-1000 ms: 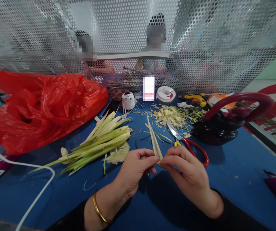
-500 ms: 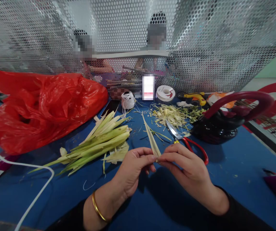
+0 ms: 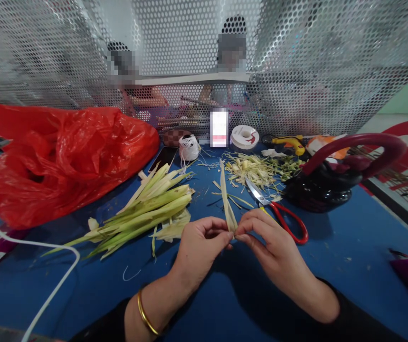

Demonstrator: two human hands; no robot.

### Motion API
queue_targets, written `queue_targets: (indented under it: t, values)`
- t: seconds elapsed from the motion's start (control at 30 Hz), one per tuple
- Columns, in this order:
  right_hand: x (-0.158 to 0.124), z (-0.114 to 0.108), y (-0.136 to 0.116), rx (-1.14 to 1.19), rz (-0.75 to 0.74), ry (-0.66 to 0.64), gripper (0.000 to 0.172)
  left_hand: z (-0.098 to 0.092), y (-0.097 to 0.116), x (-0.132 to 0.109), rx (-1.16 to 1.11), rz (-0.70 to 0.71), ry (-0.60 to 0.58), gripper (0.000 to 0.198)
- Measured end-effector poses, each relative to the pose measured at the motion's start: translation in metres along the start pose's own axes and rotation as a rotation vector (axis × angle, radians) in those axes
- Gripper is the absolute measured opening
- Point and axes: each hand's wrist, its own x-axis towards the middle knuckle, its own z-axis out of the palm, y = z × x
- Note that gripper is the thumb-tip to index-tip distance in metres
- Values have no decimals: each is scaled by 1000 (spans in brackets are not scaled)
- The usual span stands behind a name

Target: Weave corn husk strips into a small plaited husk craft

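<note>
Cream-coloured husk (image 3: pixel 227 204), probably light, limp and easily split, is best held by its wide end, where fingers (image 3: pixel 221 241) of left hand (image 3: pixel 194 254) and right hand (image 3: pixel 281 254) pinch it.

Blue table (image 3: pixel 100 294): husk bundle (image 3: pixel 150 211), red plastic bag (image 3: pixel 75 161), red-handled scissors (image 3: pixel 265 202), trimmings heap (image 3: pixel 250 171), white spool (image 3: pixel 242 140).

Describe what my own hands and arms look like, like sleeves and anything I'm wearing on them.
Your left hand is ungloved, with a smooth gold-coloured bangle at the wrist and a plain black left sleeve behind it. Your right hand is ungloved too, with a black right sleeve and no bangle showing. No rings are visible on either.
</note>
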Motion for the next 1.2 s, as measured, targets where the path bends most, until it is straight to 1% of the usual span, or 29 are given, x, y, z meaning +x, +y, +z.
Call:
queue_targets:
  t: [0.1,0.2,0.47,0.6,0.67,0.8,0.93,1.07,1.2]
  values:
    - [-1,1,0,22,7,-10,12,0,-1,1,-6,4,9,11]
    - [-1,1,-1,19,37,0,12,-1,-1,1,0,8,-9,11]
    - [-3,4,-6,19,109,57,10,-2,0,0,17,15,-14,13]
    - [-2,4,-8,-30,180,116,4,-1,-2,-1,6,19,-39,17]
    - [-2,4,-8,-53,186,141,6,-1,-3,0,-4,16,-48,20]
    - [0,3,-6,-54,169,152,12,-1,-5,2,-34,-33,-47,22]
    - [0,4,-4,20,141,173,12,-1,-4,3,-84,-78,-43,25]
    - [-1,4,-2,1,52,180,10,-2,-4,2,-133,-110,-43,24]
    - [-1,3,-1,-95,-60,137,12,-3,-4,3,-189,-142,-52,22]
